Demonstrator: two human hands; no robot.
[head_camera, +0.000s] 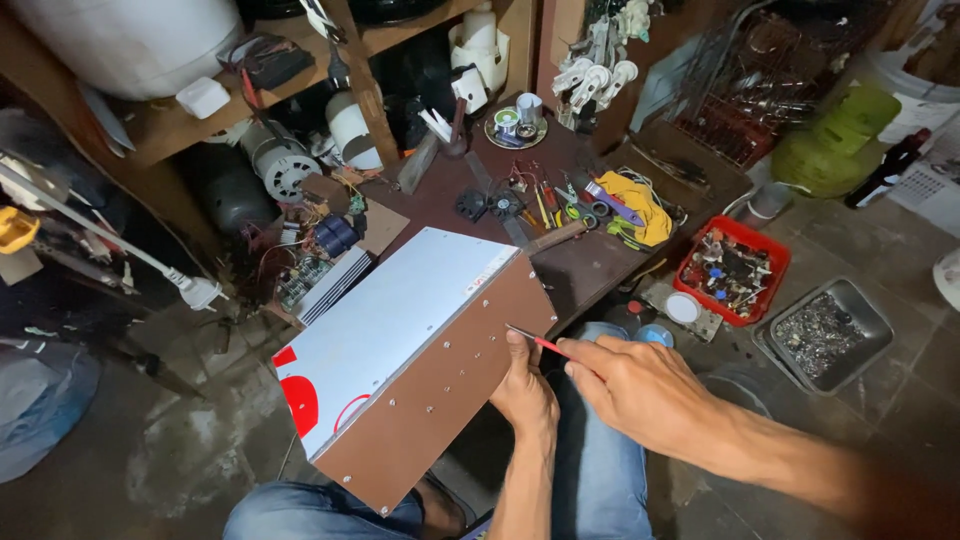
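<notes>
Where the frame starts at mid left, loose clutter: a white plug (198, 292) on its cord, then a circuit board (305, 283) with a finned heat sink at the near edge of the workbench (590, 265).

Lower centre, tilted across denim knees: a grey metal case (390, 320), long, with red marks at its near end and a brown side panel (440, 400) dotted with small screws turned up toward the camera.

Just right of that panel, at its far corner: the left hand (525, 395), fingers curled, thumb raised against the panel's edge. Cannot tell whether the hidden fingers clasp the edge or only press on it.

Touching the same corner: the tip of a slim red-handled screwdriver (535, 340), pinched narrow in the right hand (640, 385), which reaches in from the right of the frame.

Further right, well apart from the hands: a yellow cloth (645, 205) among hand tools on the bench, a red tray (775, 262) of small parts, and a grey metal tray (870, 320) of scrap on the floor.

Judging by the tip's place, a screw at the panel's upper corner in hand. Calls for a tip seated square in the screw head, steady pressure along the shaft, and a firm brace on the case against slipping off the knees.
</notes>
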